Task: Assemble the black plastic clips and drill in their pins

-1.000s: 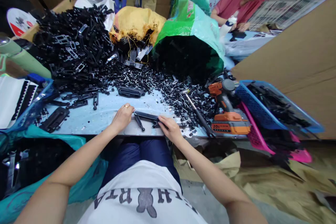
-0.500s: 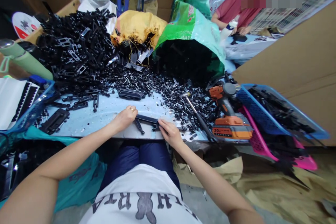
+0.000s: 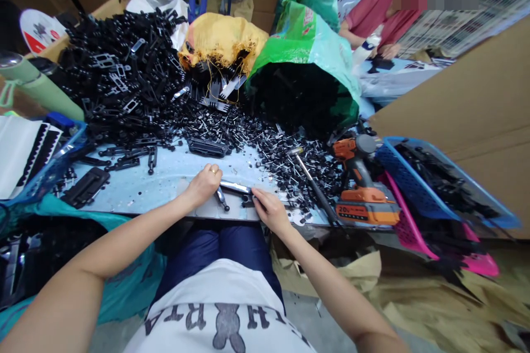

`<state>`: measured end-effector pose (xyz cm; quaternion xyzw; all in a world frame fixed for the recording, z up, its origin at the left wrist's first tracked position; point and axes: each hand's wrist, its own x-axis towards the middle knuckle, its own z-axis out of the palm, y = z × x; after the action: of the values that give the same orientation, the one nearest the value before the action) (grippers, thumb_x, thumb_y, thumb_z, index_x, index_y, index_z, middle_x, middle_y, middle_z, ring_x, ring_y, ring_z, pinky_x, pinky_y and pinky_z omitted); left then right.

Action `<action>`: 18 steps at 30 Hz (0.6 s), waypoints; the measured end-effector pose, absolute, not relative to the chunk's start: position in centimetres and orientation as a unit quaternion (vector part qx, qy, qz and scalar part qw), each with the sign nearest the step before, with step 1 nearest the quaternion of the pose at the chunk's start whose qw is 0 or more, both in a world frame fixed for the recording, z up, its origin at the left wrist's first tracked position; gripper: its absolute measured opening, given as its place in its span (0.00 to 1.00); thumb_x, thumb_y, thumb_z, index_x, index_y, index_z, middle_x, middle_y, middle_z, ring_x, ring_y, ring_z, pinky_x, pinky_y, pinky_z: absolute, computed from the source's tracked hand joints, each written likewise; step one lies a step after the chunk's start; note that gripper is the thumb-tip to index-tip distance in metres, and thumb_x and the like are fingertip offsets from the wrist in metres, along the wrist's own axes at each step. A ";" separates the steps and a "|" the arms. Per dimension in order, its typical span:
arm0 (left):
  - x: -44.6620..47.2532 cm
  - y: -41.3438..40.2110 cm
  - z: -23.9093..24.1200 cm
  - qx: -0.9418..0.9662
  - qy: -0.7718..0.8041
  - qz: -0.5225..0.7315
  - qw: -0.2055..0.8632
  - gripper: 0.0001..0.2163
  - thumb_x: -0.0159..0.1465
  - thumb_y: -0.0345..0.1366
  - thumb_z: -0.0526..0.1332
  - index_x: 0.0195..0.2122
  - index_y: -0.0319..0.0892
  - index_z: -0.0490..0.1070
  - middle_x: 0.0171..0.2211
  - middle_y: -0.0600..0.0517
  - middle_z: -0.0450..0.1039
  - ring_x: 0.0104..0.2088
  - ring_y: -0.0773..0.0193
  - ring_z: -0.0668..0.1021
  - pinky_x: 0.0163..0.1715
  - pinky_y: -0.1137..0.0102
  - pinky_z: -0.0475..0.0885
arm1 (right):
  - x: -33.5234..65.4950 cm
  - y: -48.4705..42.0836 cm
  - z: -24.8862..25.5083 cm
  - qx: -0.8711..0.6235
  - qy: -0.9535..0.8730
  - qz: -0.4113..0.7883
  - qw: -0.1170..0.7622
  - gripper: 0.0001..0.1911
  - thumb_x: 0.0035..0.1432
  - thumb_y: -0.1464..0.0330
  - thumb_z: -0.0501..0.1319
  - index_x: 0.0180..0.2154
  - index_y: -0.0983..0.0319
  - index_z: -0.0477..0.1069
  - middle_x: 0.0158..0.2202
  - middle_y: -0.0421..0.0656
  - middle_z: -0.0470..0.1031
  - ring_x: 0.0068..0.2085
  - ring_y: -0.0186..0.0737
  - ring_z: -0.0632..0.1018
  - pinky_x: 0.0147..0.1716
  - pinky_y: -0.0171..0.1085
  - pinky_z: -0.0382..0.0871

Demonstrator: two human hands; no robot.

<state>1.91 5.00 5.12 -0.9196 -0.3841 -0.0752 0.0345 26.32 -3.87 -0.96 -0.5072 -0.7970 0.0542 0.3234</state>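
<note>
A long black plastic part [image 3: 235, 188] lies at the near edge of the pale blue table [image 3: 174, 168], with a short arm hanging off it toward me. My left hand [image 3: 205, 183], a ring on one finger, is closed over the part's left end. My right hand [image 3: 268, 210] rests on its right end with the fingers curled and pressing down. Both hands hold the same piece between them.
A big heap of black plastic parts [image 3: 120, 77] fills the table's back left; small black pins [image 3: 265, 143] are scattered mid-table. An orange drill [image 3: 358, 187] and a hammer [image 3: 312, 182] lie right. Blue basket [image 3: 439, 176], green sack [image 3: 306, 49], another person [image 3: 381, 16] behind.
My left hand has slid slightly right along the part and closed over its end. The right hand has stayed on the other end. The view shifted a little.
</note>
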 end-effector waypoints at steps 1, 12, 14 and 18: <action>2.0 5.0 5.0 -0.919 -0.385 -0.079 0.035 0.10 0.62 0.21 0.48 0.33 0.35 0.67 0.33 0.43 0.66 0.37 0.57 0.69 0.34 0.65 0.69 | 26.5 -3.8 -0.7 -0.504 -0.801 0.057 0.318 0.20 0.61 0.71 0.52 0.55 0.59 0.63 0.48 0.48 0.73 0.48 0.42 0.74 0.46 0.43 0.70; 1.9 1.8 2.2 -0.783 -0.581 -0.184 -0.122 0.17 0.62 0.44 0.55 0.47 0.38 0.65 0.40 0.44 0.71 0.42 0.56 0.75 0.41 0.65 0.69 | 19.2 0.1 2.2 -0.456 -0.833 0.057 0.308 0.21 0.63 0.65 0.51 0.57 0.59 0.60 0.54 0.49 0.67 0.51 0.42 0.71 0.47 0.41 0.68; 2.6 0.4 2.2 -0.749 -0.633 -0.094 -0.171 0.15 0.61 0.47 0.54 0.38 0.41 0.70 0.33 0.46 0.74 0.37 0.56 0.77 0.37 0.66 0.69 | 18.1 0.9 2.1 -0.460 -0.844 0.077 0.264 0.22 0.64 0.63 0.49 0.58 0.59 0.59 0.54 0.48 0.67 0.50 0.41 0.71 0.46 0.39 0.68; 4.6 -1.1 2.1 -0.729 -0.659 -0.011 -0.185 0.18 0.63 0.45 0.49 0.34 0.39 0.73 0.28 0.42 0.76 0.32 0.55 0.79 0.32 0.66 0.68 | 17.5 1.2 1.4 -0.503 -0.839 0.086 0.189 0.21 0.65 0.62 0.47 0.57 0.57 0.61 0.46 0.48 0.72 0.44 0.42 0.73 0.43 0.40 0.68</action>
<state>4.60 -1.09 2.14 -0.7289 -0.6592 -0.0108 -0.1848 17.47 1.19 1.39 -0.5027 -0.8391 0.0861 0.1894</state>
